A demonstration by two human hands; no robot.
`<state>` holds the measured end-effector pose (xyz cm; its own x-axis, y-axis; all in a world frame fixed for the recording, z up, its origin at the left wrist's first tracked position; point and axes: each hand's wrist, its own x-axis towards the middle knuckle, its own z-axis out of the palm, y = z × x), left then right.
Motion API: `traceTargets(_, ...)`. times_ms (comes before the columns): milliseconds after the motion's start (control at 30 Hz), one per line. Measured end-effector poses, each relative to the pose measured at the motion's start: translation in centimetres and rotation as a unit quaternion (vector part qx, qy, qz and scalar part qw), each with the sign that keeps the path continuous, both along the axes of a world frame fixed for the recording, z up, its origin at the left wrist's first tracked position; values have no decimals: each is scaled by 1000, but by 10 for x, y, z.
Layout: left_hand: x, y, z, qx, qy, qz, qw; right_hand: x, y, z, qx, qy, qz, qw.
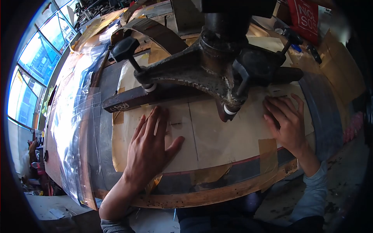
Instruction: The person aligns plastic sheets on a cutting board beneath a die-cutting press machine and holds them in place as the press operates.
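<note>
A pale sheet point(217, 143) with dark lines on it covers the middle of the worktable, taped at its edges. My left hand point(149, 141) lies palm down on the sheet, its fingers stretched out and thumb apart, with the fingertips close to a dark metal bar point(171, 96). On the right side of the sheet rests my right hand point(286, 120), fingers apart and slightly bent, with no object visible in it. Between and beyond both hands stands a heavy metal machine head point(213, 64) with black knobs, its lower end above the sheet.
Clear plastic sheeting point(79, 128) hangs over the table's left side. A wooden strip point(217, 196) runs along the near edge. Brown tape point(268, 155) crosses the sheet's right front. A curved brown strip point(159, 35) and a red bag point(305, 21) lie farther back.
</note>
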<state>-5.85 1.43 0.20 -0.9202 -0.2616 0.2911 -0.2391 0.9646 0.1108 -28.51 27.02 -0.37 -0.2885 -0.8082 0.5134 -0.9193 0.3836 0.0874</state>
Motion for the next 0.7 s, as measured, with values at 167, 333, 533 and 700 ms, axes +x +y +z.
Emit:
traceTargets(167,7,7,6,-54,0,-7,999,-1,1,1,-17,-6,22,1000)
traceTargets(333,13,17,6,-25,15,-40,999,4,4,4,-16,-41,32,999)
traceTargets(533,13,16,0,3,15,-45,999,3,4,1,-4,-36,29,999)
traceTargets(700,12,16,1,8,4,-37,999,2,4,1,2,-29,30,999)
